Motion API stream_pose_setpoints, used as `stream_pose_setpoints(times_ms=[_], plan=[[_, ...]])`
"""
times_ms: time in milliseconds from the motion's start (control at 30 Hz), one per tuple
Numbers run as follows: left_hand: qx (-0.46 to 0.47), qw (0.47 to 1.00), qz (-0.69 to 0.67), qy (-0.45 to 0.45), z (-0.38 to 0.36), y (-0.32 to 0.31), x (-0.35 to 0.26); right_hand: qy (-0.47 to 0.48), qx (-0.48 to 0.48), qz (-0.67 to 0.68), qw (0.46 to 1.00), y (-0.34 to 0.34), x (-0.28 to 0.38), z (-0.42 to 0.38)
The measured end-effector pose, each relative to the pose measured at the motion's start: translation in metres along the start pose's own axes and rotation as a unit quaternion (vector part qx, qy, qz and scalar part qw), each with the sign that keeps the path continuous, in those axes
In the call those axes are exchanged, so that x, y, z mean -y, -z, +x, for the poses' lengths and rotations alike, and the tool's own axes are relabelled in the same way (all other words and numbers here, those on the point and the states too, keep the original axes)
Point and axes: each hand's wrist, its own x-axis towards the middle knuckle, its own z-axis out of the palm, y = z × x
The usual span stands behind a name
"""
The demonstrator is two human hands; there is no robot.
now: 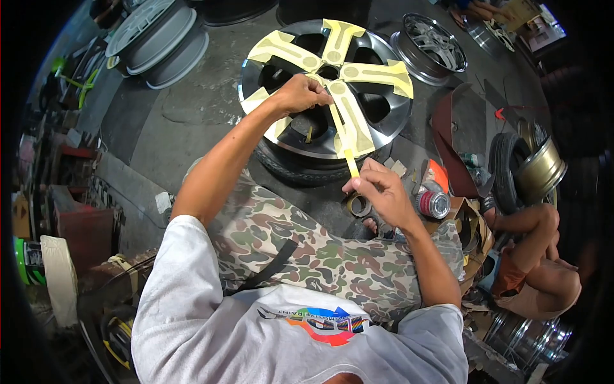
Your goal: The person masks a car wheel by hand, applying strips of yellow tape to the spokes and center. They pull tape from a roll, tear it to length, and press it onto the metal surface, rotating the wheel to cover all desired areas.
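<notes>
A dark wheel rim (399, 118) lies face up on a tyre (281, 169), its several spokes masked in yellow paper or tape (395, 77). Between my hands a narrow strip of yellow masking tape (352, 168) is stretched along the spoke nearest me. My left hand (299, 96) is closed, its fingertips pinching the strip's far end near the hub hole. Below the rim's near edge, my right hand (384, 192) pinches the strip's near end between thumb and finger. A tape roll (359, 205) sits on the floor close to my right hand.
Grey rims (167, 54) are stacked at upper left, another rim (432, 48) at upper right. A clear container (433, 203), a brown curved strip (451, 141), a tyre (508, 173) and a gold rim (540, 173) lie to the right. Another person's bent leg (543, 224) is at far right.
</notes>
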Motion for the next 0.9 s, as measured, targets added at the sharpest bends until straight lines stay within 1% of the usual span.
stream_pose_setpoints(times_ms=[33, 67, 133, 167, 200, 267, 300, 367, 467, 667, 800, 867, 900], plan=[[-0.036, 0.999, 0.022, -0.01, 0.003, -0.002, 0.003, -0.044, -0.005, 0.021, 0.999, 0.002, -0.004, 0.001], [-0.033, 0.999, 0.023, -0.011, 0.006, -0.002, 0.006, -0.045, -0.008, 0.021, 0.999, 0.004, -0.007, 0.0], [-0.131, 0.987, 0.09, -0.002, 0.016, 0.0, 0.014, -0.205, -0.015, 0.023, 0.978, 0.006, -0.015, 0.0], [-0.138, 0.986, 0.094, -0.003, 0.021, 0.0, 0.018, -0.202, -0.036, 0.003, 0.979, 0.006, -0.027, 0.0], [-0.136, 0.986, 0.097, -0.005, 0.02, -0.001, 0.014, -0.202, -0.039, 0.005, 0.979, 0.005, -0.025, 0.001], [-0.158, 0.97, 0.183, 0.009, 0.018, -0.006, 0.009, -0.172, -0.087, -0.114, 0.975, 0.005, -0.015, 0.003], [-0.157, 0.97, 0.184, 0.011, 0.019, -0.008, 0.011, -0.173, -0.086, -0.112, 0.975, 0.004, -0.012, 0.004], [-0.195, 0.951, 0.239, -0.004, 0.023, -0.013, 0.014, -0.111, -0.134, -0.127, 0.976, 0.001, -0.007, 0.005], [-0.209, 0.939, 0.273, -0.009, 0.025, -0.017, 0.011, -0.114, -0.122, -0.14, 0.976, 0.003, -0.002, 0.007], [-0.222, 0.934, 0.281, 0.001, 0.027, -0.017, 0.008, -0.113, -0.125, -0.142, 0.975, 0.003, -0.001, 0.015], [-0.225, 0.93, 0.292, -0.007, 0.03, -0.016, 0.008, -0.11, -0.135, -0.115, 0.978, 0.002, -0.003, 0.017], [-0.218, 0.93, 0.297, 0.003, 0.03, -0.015, 0.007, -0.122, -0.1, -0.142, 0.977, 0.004, -0.001, 0.017], [-0.216, 0.93, 0.298, 0.003, 0.031, -0.014, 0.008, -0.123, -0.101, -0.142, 0.977, 0.003, -0.002, 0.017]])
